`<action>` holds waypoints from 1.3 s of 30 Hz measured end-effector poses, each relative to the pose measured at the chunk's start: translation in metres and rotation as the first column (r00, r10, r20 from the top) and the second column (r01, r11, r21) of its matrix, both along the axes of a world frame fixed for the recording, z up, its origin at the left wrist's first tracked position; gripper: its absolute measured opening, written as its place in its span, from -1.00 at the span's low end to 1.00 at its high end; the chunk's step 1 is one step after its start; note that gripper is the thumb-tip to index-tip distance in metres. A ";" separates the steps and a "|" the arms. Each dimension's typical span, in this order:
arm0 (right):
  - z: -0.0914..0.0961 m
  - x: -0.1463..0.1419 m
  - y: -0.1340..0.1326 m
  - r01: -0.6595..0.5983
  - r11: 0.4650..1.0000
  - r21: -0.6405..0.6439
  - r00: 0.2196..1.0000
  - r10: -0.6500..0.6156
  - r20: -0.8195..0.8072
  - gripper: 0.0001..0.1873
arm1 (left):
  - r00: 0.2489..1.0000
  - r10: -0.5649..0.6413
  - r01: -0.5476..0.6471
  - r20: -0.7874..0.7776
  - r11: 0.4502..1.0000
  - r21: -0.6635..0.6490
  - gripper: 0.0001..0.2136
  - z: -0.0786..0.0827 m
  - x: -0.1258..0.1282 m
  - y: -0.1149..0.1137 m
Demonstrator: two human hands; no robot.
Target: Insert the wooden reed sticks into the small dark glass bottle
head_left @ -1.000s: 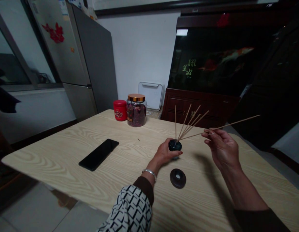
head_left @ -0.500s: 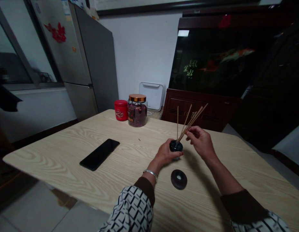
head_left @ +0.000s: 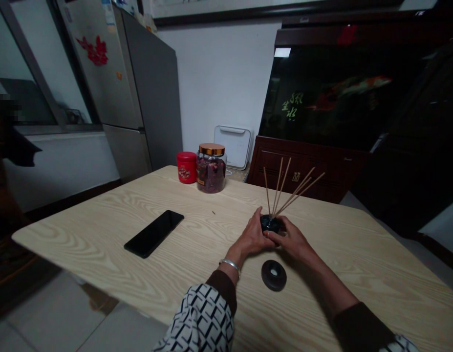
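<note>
A small dark glass reed diffuser bottle [head_left: 270, 223] stands on the table with several thin reed sticks [head_left: 283, 188] fanning out of its neck. My left hand [head_left: 252, 233] wraps its left side, and my right hand [head_left: 290, 238] grips it from the right, fingers curled round the glass. Much of the bottle's lower part is hidden by both hands. Just in front of them lies a round dark disc [head_left: 273, 281] with a pale centre, apart from either hand.
On the wood-grain table [head_left: 197, 254] a black phone [head_left: 155, 233] lies to the left. Toward the back stand a red canister [head_left: 186, 167] and a copper-lidded jar [head_left: 210, 171] of dark dried petals. A tiny brown bit [head_left: 213, 212] lies mid-table. Behind is a fish tank [head_left: 329, 93].
My right hand has let go of the reed sticks and come down onto the bottle's right side. The sticks are now spread wider. My left hand has stayed on the bottle.
</note>
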State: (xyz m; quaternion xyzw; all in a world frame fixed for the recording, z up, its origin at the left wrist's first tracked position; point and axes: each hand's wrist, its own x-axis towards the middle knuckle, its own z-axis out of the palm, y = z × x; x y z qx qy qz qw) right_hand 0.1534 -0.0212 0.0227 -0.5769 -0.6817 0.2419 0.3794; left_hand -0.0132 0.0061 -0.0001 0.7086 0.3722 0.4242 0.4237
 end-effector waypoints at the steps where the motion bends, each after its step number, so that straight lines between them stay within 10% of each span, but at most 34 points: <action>1: 0.000 0.001 0.004 0.001 1.000 0.013 1.000 -0.001 0.008 -0.44 | 1.000 0.020 -0.020 0.000 1.000 -0.003 0.23 -0.001 -0.001 0.000; 14: -0.002 0.022 0.086 0.139 0.984 0.109 0.990 -0.142 0.023 -0.41 | 0.991 0.128 -0.128 0.022 0.991 -0.029 -0.15 -0.016 0.000 0.008; 24: -0.005 0.027 -0.045 0.125 0.992 0.001 0.982 -0.123 -0.145 -0.49 | 0.990 0.130 -0.127 0.057 0.990 -0.058 -0.89 0.014 -0.013 -0.034; 29: 0.065 0.020 -0.095 0.109 0.993 0.037 0.951 -0.093 -0.294 -0.47 | 0.992 0.046 -0.048 0.121 0.999 0.011 -0.90 0.084 -0.026 -0.086; 35: 0.222 0.005 -0.149 -0.252 0.947 0.200 0.757 0.321 -0.569 -0.65 | 0.943 -0.186 0.164 0.276 0.981 0.101 -0.46 0.228 -0.038 -0.148; 39: 0.320 0.006 -0.189 -0.384 0.842 0.379 0.650 0.538 -0.537 -0.50 | 0.707 -0.497 0.401 0.503 0.867 0.294 -0.30 0.322 -0.052 -0.187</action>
